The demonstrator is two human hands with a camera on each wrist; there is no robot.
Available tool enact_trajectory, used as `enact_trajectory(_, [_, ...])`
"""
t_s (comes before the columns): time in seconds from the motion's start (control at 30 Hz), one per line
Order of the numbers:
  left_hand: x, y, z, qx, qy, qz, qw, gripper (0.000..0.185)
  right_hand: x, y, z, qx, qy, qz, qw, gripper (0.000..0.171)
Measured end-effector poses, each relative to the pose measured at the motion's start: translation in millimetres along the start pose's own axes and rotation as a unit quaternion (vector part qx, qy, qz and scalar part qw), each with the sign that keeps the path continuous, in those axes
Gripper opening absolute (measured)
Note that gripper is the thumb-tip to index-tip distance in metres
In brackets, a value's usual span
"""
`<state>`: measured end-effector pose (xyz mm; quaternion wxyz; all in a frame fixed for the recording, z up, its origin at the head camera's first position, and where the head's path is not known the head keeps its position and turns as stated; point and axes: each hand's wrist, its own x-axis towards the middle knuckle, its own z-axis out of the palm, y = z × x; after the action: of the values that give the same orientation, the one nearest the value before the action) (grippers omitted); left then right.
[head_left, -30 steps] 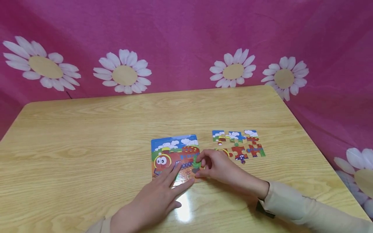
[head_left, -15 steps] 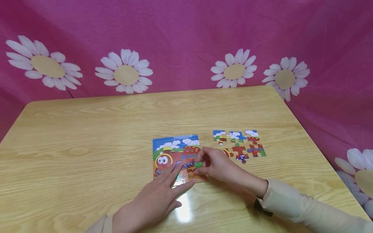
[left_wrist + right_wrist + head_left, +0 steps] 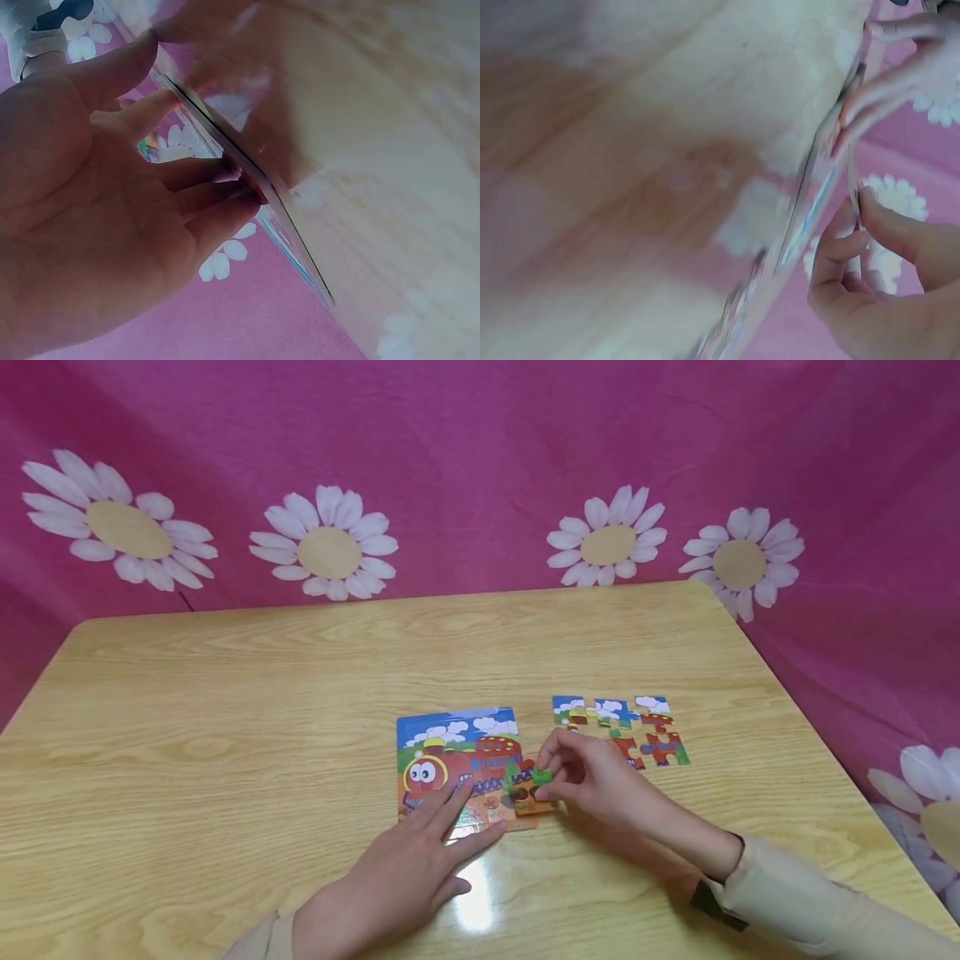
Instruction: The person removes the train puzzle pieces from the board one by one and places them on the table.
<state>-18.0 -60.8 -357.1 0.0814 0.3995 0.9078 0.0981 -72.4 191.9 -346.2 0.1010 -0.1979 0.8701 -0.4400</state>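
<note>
A train-picture puzzle board [image 3: 457,752] lies on the wooden table [image 3: 300,677]. My left hand [image 3: 450,817] rests flat on the board's lower part with its fingers straight; in the left wrist view its fingertips [image 3: 225,176] press on the board's edge [image 3: 255,180]. My right hand [image 3: 553,777] pinches a green and orange puzzle piece [image 3: 531,783] at the board's lower right corner. The right wrist view shows that piece [image 3: 853,180] edge-on between the thumb and fingers of my right hand [image 3: 862,240]. Several loose pieces [image 3: 622,727] lie just right of the board.
A pink cloth with white daisies [image 3: 600,539] hangs behind the table and falls past its right edge. The table's right edge [image 3: 810,718] runs close to the loose pieces. Bare wood spreads to the left and behind the board.
My right hand took hold of the green and orange piece at the board's right side and moved a little right with it. The left hand stayed pressed on the board.
</note>
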Motion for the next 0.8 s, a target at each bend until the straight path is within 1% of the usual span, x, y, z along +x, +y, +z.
enact_trajectory(0.1, [-0.2,0.5,0.0,0.001,0.000,-0.003,1.0000,0.058,-11,8,-17,-0.003,0.014,-0.015,1.000,0.023])
enact_trajectory(0.2, [-0.5,0.6,-0.1,0.003,0.000,-0.005,1.0000,0.058,-23,17,-34,0.003,0.028,-0.018,0.999,0.022])
enact_trajectory(0.37, [-1.2,0.3,-0.3,0.001,0.001,-0.003,1.0000,0.057,-43,33,-57,-0.003,0.054,-0.007,0.999,0.022])
enact_trajectory(0.47, [-1.4,0.1,-0.1,0.002,0.006,-0.001,1.0000,0.057,-53,41,-67,-0.019,0.070,-0.003,0.997,0.022])
enact_trajectory(0.6, [-1.5,-0.4,1.2,0.003,0.012,0.004,0.9999,0.058,-63,54,-78,-0.034,0.079,0.006,0.996,0.022])
enact_trajectory(0.8, [-1.3,-1.0,2.8,0.002,0.022,0.010,0.9997,0.059,-75,72,-90,-0.053,0.079,0.032,0.995,0.021])
